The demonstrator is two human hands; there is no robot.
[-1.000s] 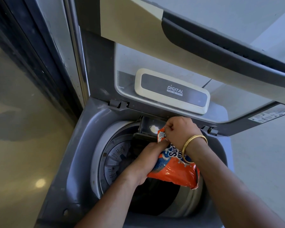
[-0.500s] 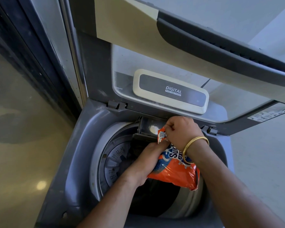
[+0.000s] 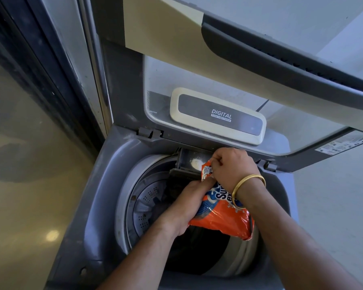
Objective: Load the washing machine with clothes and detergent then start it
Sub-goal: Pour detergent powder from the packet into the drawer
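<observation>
Hidden: left hand's [image 3: 189,206] fingers, behind the packet; drum [image 3: 147,201] depths dark.
Detergent packet [image 3: 218,218]: crinkled orange plastic, over the drum's far rim.
Left hand: clasps its side.
Right hand [image 3: 231,166]: pinches its top corner.
Detergent drawer [image 3: 187,158]: holds white powder [image 3: 196,163].

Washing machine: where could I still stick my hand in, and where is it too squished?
Room: in the dark drum between the orange detergent packet and the near rim, and in the gap left of the left hand. Crowded: the back, where the right hand also holds the packet by the detergent drawer.
</observation>
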